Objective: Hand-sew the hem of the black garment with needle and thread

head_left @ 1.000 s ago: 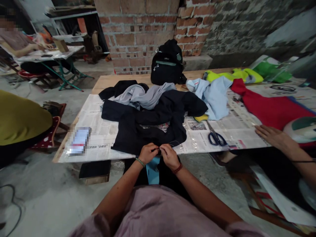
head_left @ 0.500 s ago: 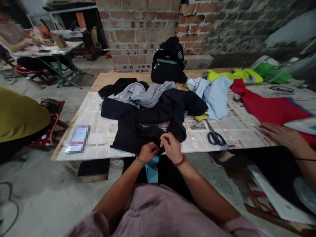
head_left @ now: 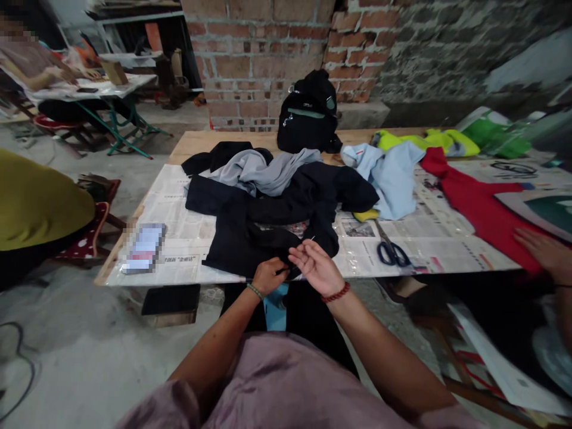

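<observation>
My left hand (head_left: 269, 276) is closed on the near edge of a black garment (head_left: 236, 238), which lies rumpled on the newspaper-covered table. Just to its right, my right hand (head_left: 318, 267) is raised with the palm partly turned up. Thumb and forefinger pinch a thin pale sliver, which looks like a sewing needle (head_left: 313, 238); any thread is too fine to see. A grey cloth (head_left: 263, 170) lies bunched on the black garment's far side. Dark-handled scissors (head_left: 392, 251) rest on the newspaper to the right.
A phone (head_left: 145, 247) lies at the table's left end. A black backpack (head_left: 308, 116) stands at the back. Light blue cloth (head_left: 395, 185), a yellow-green garment (head_left: 429, 142) and a red garment (head_left: 473, 205) lie rightward. A co-worker's hand (head_left: 538, 247) rests on the red one.
My right hand has lifted a little off the black garment and turned palm up, showing the needle. My left hand stays put. The co-worker's hand has moved right, across the red garment.
</observation>
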`<state>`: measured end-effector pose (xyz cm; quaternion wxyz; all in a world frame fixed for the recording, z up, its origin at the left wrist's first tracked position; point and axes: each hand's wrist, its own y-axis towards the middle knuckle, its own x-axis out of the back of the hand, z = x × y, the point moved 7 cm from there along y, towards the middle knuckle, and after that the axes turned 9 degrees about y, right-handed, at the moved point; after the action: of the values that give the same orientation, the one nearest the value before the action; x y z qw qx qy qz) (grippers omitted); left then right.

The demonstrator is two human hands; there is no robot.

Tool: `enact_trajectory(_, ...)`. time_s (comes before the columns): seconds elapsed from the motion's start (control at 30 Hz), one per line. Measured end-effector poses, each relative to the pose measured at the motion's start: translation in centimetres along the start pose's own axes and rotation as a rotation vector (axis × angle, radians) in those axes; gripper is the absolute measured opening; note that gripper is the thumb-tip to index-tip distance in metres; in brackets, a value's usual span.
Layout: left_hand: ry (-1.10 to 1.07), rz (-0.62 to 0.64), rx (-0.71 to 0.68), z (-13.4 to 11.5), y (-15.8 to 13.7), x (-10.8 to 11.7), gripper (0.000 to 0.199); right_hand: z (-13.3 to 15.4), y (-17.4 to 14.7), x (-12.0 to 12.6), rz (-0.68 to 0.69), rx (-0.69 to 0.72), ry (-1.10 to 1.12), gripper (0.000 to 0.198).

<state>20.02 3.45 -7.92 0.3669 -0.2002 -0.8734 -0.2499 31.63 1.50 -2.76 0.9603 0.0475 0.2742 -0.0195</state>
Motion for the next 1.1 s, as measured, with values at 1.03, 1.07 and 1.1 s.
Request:
enact_trajectory(1.03, 0.011, 0.002, -0.004, -0.2, 0.0, 0.3, 0.012, 17.2, 3.0, 8.0, -0.011, 0.812, -1.575, 0.021)
enact_trajectory(1.07, 0.014, 0.003, -0.003, -0.2, 0.0, 0.3, 0.012, 17.7, 3.0, 8.3, -0.024, 0.815, -1.604, 0.022)
enact_trajectory(1.1, 0.017, 0.005, -0.003, -0.2, 0.0, 0.3, 0.012, 18.1, 3.0, 8.6, -0.035, 0.822, -1.628, 0.022)
